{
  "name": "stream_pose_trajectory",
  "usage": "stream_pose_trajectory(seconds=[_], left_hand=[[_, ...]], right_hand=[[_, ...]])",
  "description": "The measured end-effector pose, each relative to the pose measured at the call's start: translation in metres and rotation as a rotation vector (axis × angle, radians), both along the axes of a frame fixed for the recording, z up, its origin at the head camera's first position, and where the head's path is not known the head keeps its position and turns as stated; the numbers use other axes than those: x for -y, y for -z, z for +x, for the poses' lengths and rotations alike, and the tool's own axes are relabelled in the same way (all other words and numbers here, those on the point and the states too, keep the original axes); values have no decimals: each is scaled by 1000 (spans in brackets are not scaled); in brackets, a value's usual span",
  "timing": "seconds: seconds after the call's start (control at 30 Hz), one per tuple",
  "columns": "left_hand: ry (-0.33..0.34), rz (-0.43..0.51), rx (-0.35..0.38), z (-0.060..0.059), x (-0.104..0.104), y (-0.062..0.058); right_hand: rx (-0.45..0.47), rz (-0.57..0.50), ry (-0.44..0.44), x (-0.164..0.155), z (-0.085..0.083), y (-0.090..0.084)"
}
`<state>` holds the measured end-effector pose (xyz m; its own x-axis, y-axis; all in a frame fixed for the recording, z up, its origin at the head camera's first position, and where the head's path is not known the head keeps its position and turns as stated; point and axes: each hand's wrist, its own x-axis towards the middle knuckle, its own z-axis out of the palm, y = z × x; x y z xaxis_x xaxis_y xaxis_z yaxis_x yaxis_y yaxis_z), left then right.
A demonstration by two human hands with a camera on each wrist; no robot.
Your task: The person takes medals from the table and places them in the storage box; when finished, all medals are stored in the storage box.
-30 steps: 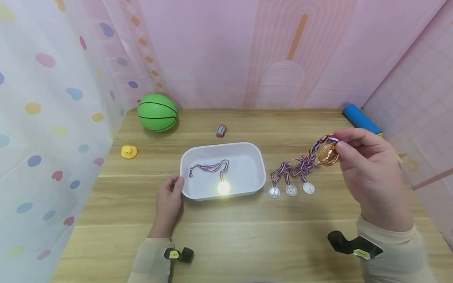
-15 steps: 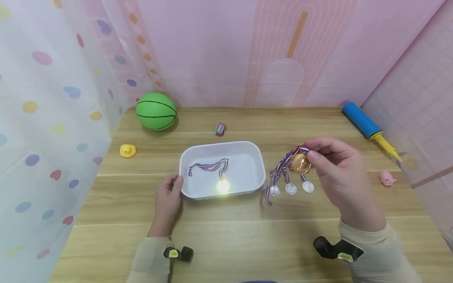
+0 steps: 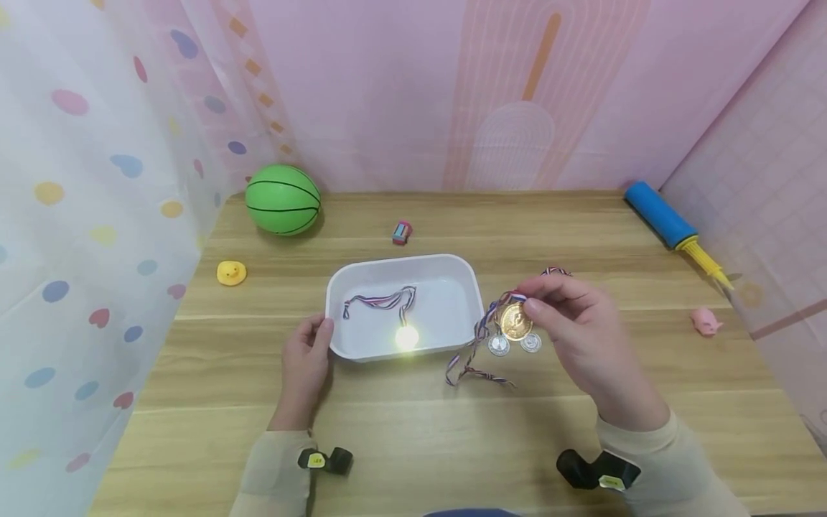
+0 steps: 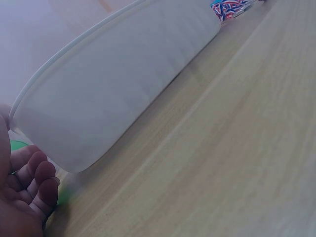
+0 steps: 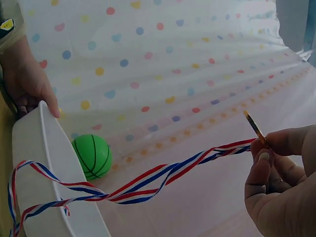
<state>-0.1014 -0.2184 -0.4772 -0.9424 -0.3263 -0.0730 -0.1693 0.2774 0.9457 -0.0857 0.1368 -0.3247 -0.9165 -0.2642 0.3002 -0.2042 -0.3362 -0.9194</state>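
My right hand (image 3: 562,316) pinches a gold medal (image 3: 515,320) by its upper edge, just right of the white tray (image 3: 470,278); its striped ribbon (image 3: 474,362) trails down onto the table. In the right wrist view the ribbon (image 5: 138,185) runs from my fingertips (image 5: 261,163) across to the tray wall (image 5: 37,163). Silver medals (image 3: 514,345) lie on the table under the gold one. Inside the tray lies another medal (image 3: 407,336), glaring bright, with its ribbon. My left hand (image 3: 309,352) holds the tray's left rim; in the left wrist view its fingers (image 4: 37,180) curl beside the tray wall (image 4: 123,94).
A green ball (image 3: 283,199) sits at the back left, a yellow duck (image 3: 230,273) near the left edge, a small toy car (image 3: 401,233) behind the tray. A blue pump (image 3: 672,221) and a pink pig (image 3: 706,321) lie at the right. Dotted curtain hangs left.
My right hand has carried the gold medal left and down, from above the table's right side to just beside the tray. Its ribbon now drags on the table. The left hand stayed put.
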Motion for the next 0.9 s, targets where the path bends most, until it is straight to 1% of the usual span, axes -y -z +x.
stream_pose_trajectory(seconds=[0.17,0.37,0.57,0.77,0.9], left_hand=[[-4,-1,-7,0,-1,1],[0,-9,-4,-1,-1,1],[-8,-19,-11,-3,0,2],[-6,-8,-27,-3,0,2],[-8,-7,-27,-2,-1,1]], right_hand=[[35,59,11,6,3,11],[50,92,21,13,5,22],[94,178,37,18,5,33],[130,236,25,25,4,45],[162,292,17,30,1,53]])
